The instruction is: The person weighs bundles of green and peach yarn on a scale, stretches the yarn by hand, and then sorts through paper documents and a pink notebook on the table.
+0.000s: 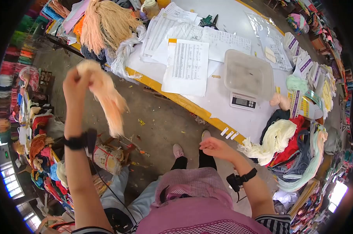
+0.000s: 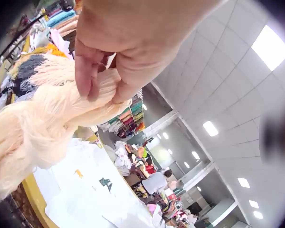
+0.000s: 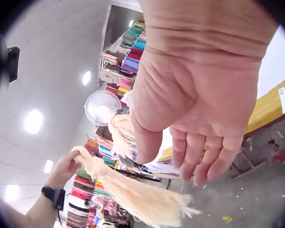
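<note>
The person wears a pink checked garment (image 1: 192, 187) with a fine gingham pattern; it covers the torso and lap at the near edge of the head view. Short sleeves striped in black and white (image 1: 276, 224) show at both near corners. Both forearms are bare. A black band carrying a small black camera block (image 1: 80, 140) is strapped around the left wrist, and a thin black cable (image 1: 106, 183) trails from it toward the body. The right wrist bears a similar black strap and block (image 1: 240, 180). Black trousers (image 1: 205, 160) cover the legs, ending in pale pink shoes (image 1: 178, 149).
</note>
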{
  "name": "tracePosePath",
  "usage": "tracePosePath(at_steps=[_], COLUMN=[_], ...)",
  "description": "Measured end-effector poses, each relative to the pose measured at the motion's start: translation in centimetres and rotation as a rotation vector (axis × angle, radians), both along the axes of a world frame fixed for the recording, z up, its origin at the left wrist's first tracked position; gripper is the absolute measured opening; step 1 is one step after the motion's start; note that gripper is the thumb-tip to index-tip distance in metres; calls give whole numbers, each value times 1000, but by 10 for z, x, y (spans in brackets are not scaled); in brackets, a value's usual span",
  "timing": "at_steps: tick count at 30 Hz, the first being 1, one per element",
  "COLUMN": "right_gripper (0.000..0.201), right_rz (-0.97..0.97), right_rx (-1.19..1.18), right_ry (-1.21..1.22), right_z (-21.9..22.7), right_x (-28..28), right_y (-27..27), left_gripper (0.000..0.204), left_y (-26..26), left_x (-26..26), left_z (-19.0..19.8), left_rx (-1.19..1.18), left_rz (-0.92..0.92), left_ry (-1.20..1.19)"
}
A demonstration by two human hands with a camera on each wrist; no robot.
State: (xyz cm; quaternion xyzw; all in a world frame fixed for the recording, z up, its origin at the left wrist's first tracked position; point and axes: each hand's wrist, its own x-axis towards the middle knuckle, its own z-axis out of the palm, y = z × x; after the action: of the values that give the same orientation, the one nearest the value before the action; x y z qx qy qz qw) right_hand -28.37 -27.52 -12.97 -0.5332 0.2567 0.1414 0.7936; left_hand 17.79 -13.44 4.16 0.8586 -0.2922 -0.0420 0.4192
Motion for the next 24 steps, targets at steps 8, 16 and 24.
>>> tracePosePath(at_steps=[8, 16, 24], right_gripper=[35, 35, 34], right_rz=[-120, -237, -409], right_rx=[65, 107, -4], right_ry=[105, 181, 201], right_z=[12, -4, -11], right_x=[-37, -72, -135], right_y=[-1, 6, 3], left_gripper=[59, 58, 46], left_y=[-56, -95, -152], left_x=[23, 23, 224], left_z=[-42, -68, -59], left_rx=[-167, -233, 187], left_rz=[-269, -197, -385], left_ry=[414, 582, -140])
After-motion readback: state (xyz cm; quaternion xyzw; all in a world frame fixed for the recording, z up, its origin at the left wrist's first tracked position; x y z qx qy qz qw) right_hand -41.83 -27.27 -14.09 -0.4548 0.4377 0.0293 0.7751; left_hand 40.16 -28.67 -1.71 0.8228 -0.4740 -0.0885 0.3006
